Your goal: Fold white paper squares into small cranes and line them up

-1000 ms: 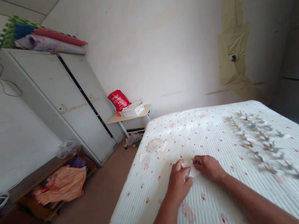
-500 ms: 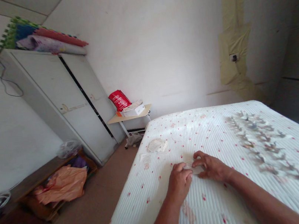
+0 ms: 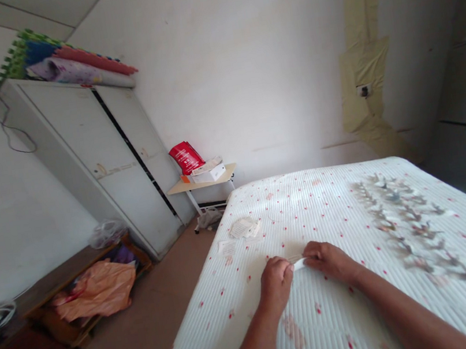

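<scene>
A small piece of printed paper [image 3: 299,264] is stretched between my two hands, just over the bed, with a white edge turned toward me. My left hand [image 3: 277,280] pinches its left end, fingers closed. On the opposite end, my right hand [image 3: 327,259] grips with thumb and fingers pressed together. Beyond my left hand lies a loose pile of printed paper pieces [image 3: 245,228] on the bed. Off to the right, several small folded paper figures [image 3: 412,217] stand in rows; their details are blurred.
The bed [image 3: 325,324] has a white ribbed cover with red dots. Behind it, a small table [image 3: 178,187] carries a red bag [image 3: 186,157] and a white box [image 3: 210,173]. A grey cabinet [image 3: 72,122] and a low wooden unit [image 3: 59,329] stand at left.
The paper lay flatter under spread right-hand fingers; now those fingers have closed on it. A white edge of the paper has come up between my hands.
</scene>
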`<state>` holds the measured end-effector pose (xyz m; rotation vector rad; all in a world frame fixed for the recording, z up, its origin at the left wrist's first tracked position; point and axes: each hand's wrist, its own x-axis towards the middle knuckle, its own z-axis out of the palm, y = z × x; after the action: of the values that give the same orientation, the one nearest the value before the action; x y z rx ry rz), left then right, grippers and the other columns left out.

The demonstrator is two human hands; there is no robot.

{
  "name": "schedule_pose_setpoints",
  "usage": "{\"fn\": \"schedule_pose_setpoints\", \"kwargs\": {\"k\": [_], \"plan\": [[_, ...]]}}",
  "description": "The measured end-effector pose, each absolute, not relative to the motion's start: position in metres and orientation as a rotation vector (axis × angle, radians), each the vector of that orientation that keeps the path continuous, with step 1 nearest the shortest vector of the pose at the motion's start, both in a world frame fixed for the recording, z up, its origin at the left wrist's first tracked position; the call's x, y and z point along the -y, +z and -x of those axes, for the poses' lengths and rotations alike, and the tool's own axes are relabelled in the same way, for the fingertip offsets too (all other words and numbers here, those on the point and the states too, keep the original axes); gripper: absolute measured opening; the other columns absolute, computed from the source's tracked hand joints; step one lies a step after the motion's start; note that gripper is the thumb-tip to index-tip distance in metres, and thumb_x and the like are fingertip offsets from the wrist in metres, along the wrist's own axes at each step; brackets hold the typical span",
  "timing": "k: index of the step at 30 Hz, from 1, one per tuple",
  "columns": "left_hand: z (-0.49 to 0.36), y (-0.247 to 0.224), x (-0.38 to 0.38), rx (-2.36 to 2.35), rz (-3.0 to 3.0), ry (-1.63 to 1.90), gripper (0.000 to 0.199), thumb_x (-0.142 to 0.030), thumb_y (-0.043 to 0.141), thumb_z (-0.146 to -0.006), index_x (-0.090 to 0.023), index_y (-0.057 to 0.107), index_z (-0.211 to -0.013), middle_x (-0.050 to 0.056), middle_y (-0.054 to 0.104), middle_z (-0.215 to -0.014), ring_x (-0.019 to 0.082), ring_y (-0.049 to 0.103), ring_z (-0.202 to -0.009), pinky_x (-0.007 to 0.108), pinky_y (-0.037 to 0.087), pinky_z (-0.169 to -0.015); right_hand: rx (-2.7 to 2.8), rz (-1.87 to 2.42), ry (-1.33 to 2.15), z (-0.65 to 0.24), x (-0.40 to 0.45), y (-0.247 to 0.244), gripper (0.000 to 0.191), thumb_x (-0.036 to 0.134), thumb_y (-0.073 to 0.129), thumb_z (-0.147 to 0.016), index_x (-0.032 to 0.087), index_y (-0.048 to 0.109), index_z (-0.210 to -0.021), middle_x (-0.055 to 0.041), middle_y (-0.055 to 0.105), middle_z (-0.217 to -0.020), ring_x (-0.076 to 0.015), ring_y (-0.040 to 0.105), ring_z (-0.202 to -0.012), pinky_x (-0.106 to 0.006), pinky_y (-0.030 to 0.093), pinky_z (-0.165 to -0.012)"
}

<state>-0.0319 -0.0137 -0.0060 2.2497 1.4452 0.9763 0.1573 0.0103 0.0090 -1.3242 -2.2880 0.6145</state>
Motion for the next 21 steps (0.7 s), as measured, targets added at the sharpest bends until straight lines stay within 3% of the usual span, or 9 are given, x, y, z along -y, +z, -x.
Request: {"fn": "schedule_pose_setpoints", "kwargs": {"k": [4, 13, 21], "plan": [[0.032, -0.009, 0.009, -1.510, -2.108, 0.953, 0.021, -0.021, 0.045, -0.078, -0.017, 0.064, -0.085, 0.003, 0.065, -0.082, 0.014, 0.056, -0.080, 0.024, 0.042, -0.076, 2.211, 1.526, 0.503, -0.150, -0.011, 0.005, 0.026, 0.029, 0.042, -0.084, 0.017, 0.061, -0.070, -0.0030, 0.058, -0.080, -0.0116, 0.056, -0.071, -0.021, 0.035, -0.061], [0.022, -0.007, 0.006, -1.762, -1.955, 0.805, 0.039, -0.019, 0.043, -0.078, -0.022, 0.051, -0.116, 0.002, 0.064, -0.099, 0.014, 0.057, -0.091, 0.024, 0.041, -0.083, 2.198, 1.815, 0.223, -0.135, -0.006, 0.000, 0.018, 0.024, 0.041, -0.084, 0.017, 0.056, -0.078, -0.0026, 0.053, -0.087, -0.0109, 0.056, -0.068, -0.022, 0.028, -0.053], [0.010, -0.009, 0.006, -1.889, -2.125, 0.679, 0.035, -0.023, 0.046, -0.081, -0.020, 0.049, -0.116, 0.005, 0.061, -0.109, 0.017, 0.053, -0.101, 0.027, 0.036, -0.092, 2.201, 1.826, 0.166, -0.134, -0.004, 0.000, 0.017, 0.022, 0.041, -0.084, 0.016, 0.055, -0.078, -0.0038, 0.053, -0.089, -0.0117, 0.057, -0.074, -0.022, 0.030, -0.055]]}}
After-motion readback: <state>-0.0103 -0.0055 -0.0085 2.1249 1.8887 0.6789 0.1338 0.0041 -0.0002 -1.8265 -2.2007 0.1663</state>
